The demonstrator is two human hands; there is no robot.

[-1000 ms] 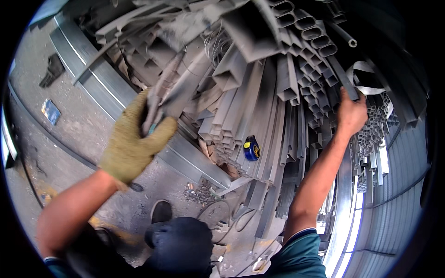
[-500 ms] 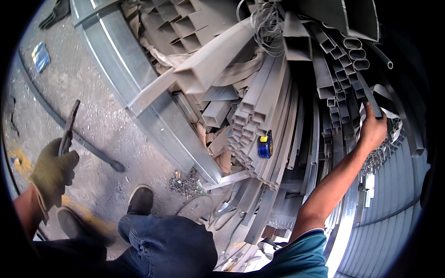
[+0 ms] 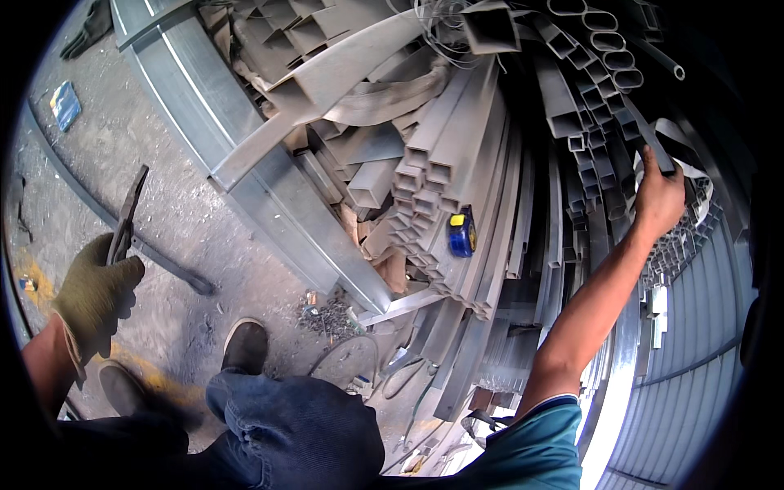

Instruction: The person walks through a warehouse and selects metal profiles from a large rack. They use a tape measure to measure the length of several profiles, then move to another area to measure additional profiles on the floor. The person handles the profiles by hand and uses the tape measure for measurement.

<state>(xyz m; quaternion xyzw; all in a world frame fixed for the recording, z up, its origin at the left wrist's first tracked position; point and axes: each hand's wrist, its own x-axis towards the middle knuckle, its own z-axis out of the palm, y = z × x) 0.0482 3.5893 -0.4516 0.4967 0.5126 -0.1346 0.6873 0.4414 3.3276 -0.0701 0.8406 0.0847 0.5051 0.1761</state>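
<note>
My left hand [image 3: 96,290], in an olive work glove, is closed around a dark, slim metal tool [image 3: 128,214] that looks like tongs or pliers. Its long end points up over the floor. On the right, my bare right hand [image 3: 659,196] reaches out and grips the end of a grey metal tube [image 3: 648,135], thumb along its side. This tube lies among stacked square tubes [image 3: 600,122] in a rack. A blue tape measure [image 3: 461,232] with a yellow patch rests on the tube bundle between my hands.
A large galvanized beam [image 3: 237,147] crosses the left side, with a square tube [image 3: 306,94] lying over it. Coiled wire [image 3: 445,33] hangs at the top. A curved dark bar [image 3: 171,268] and metal scraps [image 3: 327,317] lie on the floor. Oval tubes [image 3: 618,60] protrude upper right.
The view has shifted slightly, so the tubes and tape measure appear higher. Both hands keep their grips; the tool in my left hand leans slightly more to the right.
</note>
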